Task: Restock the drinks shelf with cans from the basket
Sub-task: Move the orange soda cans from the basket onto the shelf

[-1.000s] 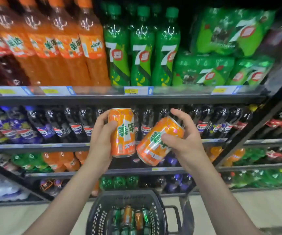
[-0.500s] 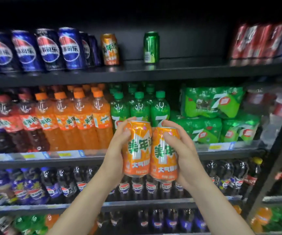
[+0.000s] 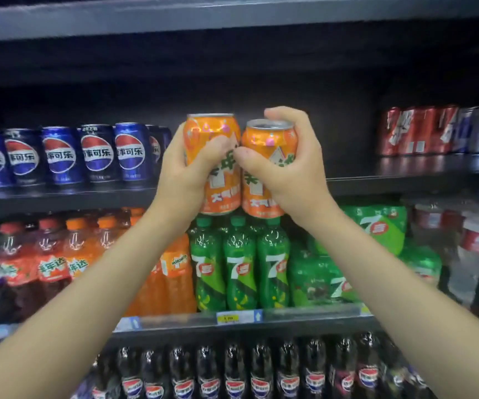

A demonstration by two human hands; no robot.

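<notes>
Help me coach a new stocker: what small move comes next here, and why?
Probably push both orange cans forward and set them down on the can shelf. Left hand and right hand hold them upright at its level, in the gap beside the blue cans.

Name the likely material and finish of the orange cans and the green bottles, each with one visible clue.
Orange cans: probably thin metal, glossy printed skin; bare silvery rim on top.
Green bottles: probably clear-tinted plastic, shiny; light glints and screw caps.

Dark shop shelving [image 3: 232, 18] w/ dim back panel [image 3: 333, 105] — price strip [image 3: 238, 316] below.
</notes>
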